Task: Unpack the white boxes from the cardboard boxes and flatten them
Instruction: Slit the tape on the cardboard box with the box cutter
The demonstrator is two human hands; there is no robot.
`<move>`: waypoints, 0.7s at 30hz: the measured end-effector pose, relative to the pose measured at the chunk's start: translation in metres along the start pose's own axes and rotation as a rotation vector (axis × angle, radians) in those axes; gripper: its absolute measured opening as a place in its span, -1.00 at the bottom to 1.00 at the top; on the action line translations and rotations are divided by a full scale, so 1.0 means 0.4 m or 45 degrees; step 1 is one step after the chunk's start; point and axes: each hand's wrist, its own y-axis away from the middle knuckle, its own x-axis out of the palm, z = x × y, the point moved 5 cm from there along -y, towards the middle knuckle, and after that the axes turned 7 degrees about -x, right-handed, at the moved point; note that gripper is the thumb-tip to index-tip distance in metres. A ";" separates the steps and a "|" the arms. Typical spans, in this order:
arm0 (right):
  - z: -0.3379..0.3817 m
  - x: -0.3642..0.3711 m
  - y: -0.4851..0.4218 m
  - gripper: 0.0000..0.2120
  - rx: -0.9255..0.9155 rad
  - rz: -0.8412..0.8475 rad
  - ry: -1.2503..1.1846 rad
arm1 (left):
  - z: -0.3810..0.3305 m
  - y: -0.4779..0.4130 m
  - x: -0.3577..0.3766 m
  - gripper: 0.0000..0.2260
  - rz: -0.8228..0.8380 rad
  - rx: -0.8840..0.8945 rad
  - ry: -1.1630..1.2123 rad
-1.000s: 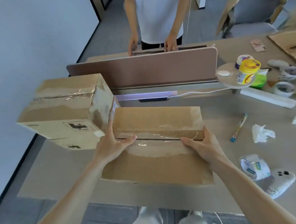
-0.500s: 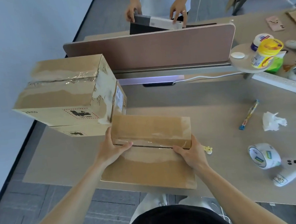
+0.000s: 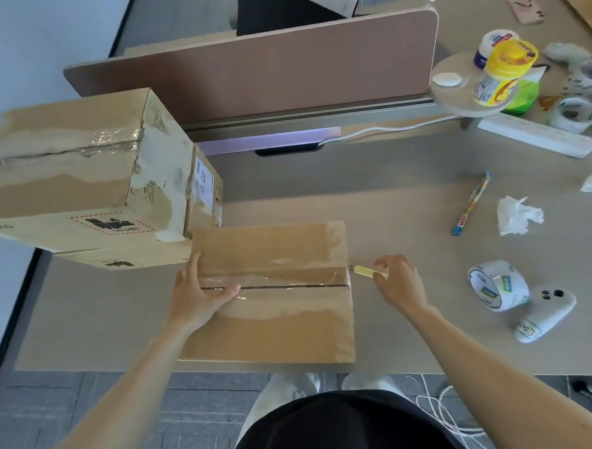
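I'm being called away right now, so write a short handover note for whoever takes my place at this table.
Left hand rests flat on the near box.
Right hand pinches a yellow tool at its seam's right end.
Two more boxes stacked at left; the top one is taped.
Done: nothing opened.
Left: cut tape, unpack, flatten.

Matt cardboard box (image 3: 274, 294), glossy clear tape (image 3: 291, 283), seemingly plastic.

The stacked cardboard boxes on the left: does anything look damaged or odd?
Yes. The upper box has torn, crumpled tape along its top seam, and pale patches on its right end where the surface looks peeled.
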 end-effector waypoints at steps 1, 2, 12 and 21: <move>-0.002 0.012 -0.011 -0.74 -0.028 0.029 0.090 | -0.003 -0.001 -0.001 -0.03 0.000 -0.007 -0.005; -0.002 0.023 -0.019 -0.72 -0.049 0.050 0.160 | -0.006 0.000 0.000 -0.03 -0.002 -0.014 -0.012; -0.051 0.091 -0.038 -0.83 -0.007 0.147 0.296 | -0.012 0.011 0.004 -0.05 -0.032 -0.039 -0.047; -0.088 -0.008 -0.003 -0.93 0.395 -0.151 -0.976 | -0.010 -0.022 0.014 -0.13 0.075 0.059 -0.209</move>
